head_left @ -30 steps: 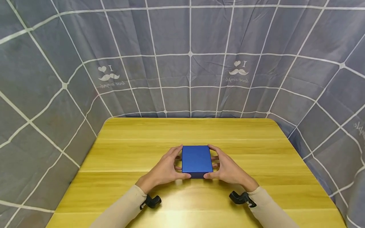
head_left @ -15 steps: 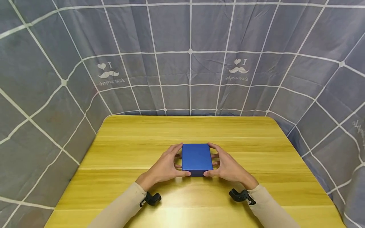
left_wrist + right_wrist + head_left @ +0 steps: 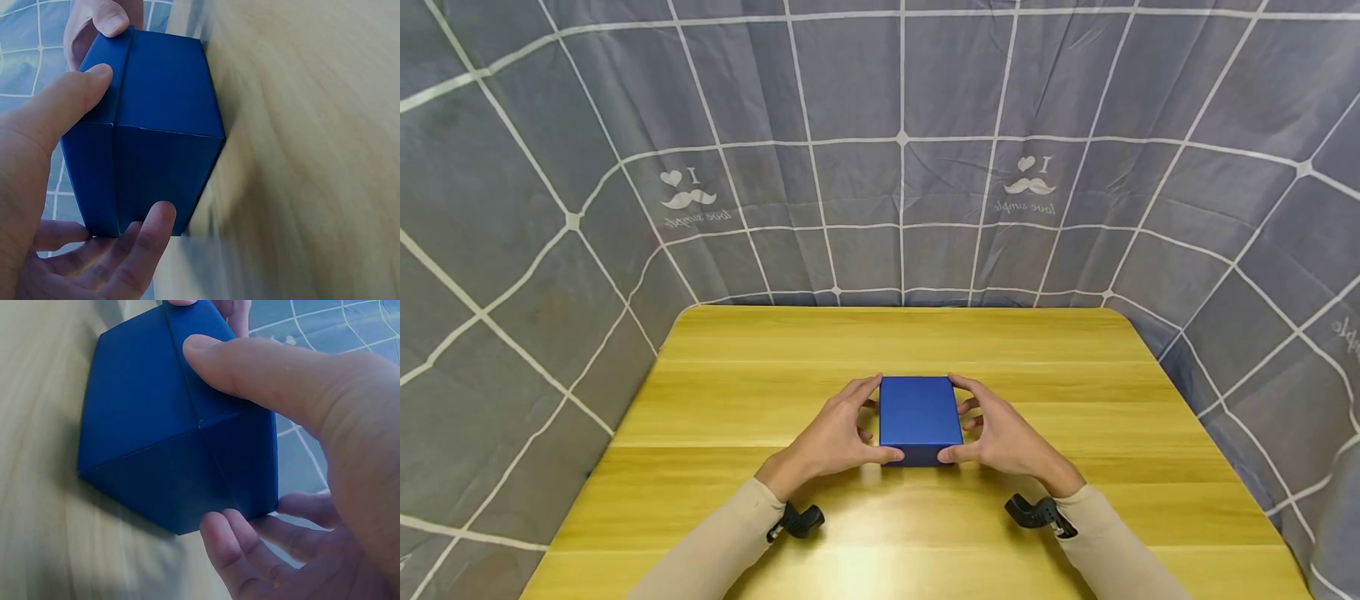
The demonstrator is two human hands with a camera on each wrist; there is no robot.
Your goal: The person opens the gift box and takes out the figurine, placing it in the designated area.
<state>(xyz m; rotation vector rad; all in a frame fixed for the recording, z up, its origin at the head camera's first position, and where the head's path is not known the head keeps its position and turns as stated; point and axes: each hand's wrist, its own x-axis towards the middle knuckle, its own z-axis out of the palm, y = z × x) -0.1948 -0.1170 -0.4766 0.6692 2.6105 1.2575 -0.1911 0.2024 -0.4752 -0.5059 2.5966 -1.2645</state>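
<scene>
A blue box (image 3: 920, 411) with a fitted lid stands on the table between the two hands. In the left wrist view, a seam parts the narrow lid (image 3: 100, 115) from the deeper base (image 3: 169, 87). My left hand (image 3: 837, 437) grips the lid from the left, its thumb on the near side and its index finger at the far corner. From the right, my right hand (image 3: 1000, 437) holds the lid the same way, its thumb (image 3: 215, 365) pressed on the near side. The lower fingers of both hands stay beside the box walls.
The yellow wood-grain table (image 3: 760, 342) has rounded far corners. A grey curtain (image 3: 857, 183) with white grid lines hangs behind it and along both sides. Black camera mounts (image 3: 801, 522) sit at the wrists.
More of the box's near side shows below its top face than before, and the top sits slightly higher. The right hand's lower fingers have shifted a little. Both hands keep their grip.
</scene>
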